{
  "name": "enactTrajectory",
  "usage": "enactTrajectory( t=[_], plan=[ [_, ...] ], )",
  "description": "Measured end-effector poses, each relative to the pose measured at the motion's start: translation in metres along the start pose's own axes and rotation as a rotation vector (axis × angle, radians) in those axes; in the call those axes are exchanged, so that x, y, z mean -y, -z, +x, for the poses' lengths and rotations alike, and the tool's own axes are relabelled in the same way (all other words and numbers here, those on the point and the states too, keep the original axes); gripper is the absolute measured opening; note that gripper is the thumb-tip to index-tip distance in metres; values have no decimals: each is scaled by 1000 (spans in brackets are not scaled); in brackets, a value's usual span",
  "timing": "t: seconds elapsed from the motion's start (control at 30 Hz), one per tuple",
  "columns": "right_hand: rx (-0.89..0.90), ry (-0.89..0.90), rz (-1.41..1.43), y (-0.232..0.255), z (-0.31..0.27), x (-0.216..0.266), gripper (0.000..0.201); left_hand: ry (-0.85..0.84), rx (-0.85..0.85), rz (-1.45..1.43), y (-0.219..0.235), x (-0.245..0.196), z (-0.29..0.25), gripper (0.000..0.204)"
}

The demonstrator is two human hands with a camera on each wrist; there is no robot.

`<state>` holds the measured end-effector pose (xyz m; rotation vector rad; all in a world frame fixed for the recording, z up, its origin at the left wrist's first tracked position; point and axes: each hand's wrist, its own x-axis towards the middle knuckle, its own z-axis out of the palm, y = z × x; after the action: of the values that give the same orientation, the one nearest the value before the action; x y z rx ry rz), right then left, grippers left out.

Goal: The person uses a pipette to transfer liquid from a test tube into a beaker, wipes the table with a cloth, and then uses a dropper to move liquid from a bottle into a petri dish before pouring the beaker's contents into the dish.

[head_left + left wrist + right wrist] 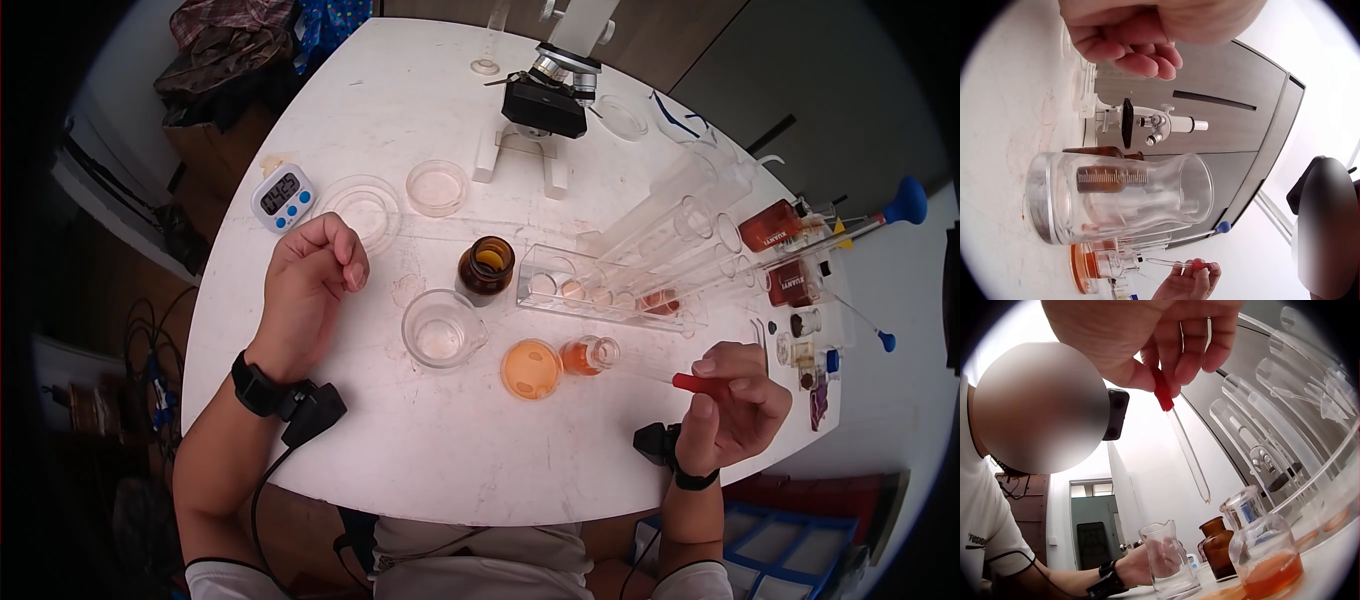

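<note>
My right hand pinches the red rubber bulb of a glass dropper between thumb and fingers. The dropper slants downward, its tip close to the mouth of a small clear glass bottle with orange liquid at its bottom. Next to that bottle lies a round dish of orange liquid. My left hand holds nothing, its fingers loosely curled, over the table's left side. A clear glass beaker stands between the hands, and a brown glass bottle without a cap is just behind it.
Behind the small bottle is a clear rack of tall, leaning test tubes. A digital timer and clear petri dishes are at the left, a microscope at the back. Red-labelled bottles and small jars crowd the right edge.
</note>
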<state>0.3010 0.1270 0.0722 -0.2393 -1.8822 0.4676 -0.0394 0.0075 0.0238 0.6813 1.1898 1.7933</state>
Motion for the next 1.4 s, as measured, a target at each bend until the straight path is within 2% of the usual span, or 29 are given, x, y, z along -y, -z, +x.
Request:
enactTrajectory(
  t=[0.17,0.33,0.4,0.67,0.97,1.03,1.4],
  plan=[
    [289,-1,5,-7,3,5,34,18,61,28,2,-4,-2,20],
    [337,-38,4,-16,4,8,35,-3,23,32,0,-4,-2,11],
    [446,-47,-26,-17,8,10,35,-2,7,-15,-3,-6,-2,7],
    [466,-22,-54,-24,10,11,31,42,-20,-86,-3,-8,-2,9],
    [492,-24,-93,-24,12,12,24,10,12,-63,2,-4,-1,25],
    [489,-22,-93,-24,11,11,24,28,-2,-178,2,-3,-1,28],
    [478,-59,-44,-25,8,10,28,4,51,-142,7,-1,-1,19]
  ],
)
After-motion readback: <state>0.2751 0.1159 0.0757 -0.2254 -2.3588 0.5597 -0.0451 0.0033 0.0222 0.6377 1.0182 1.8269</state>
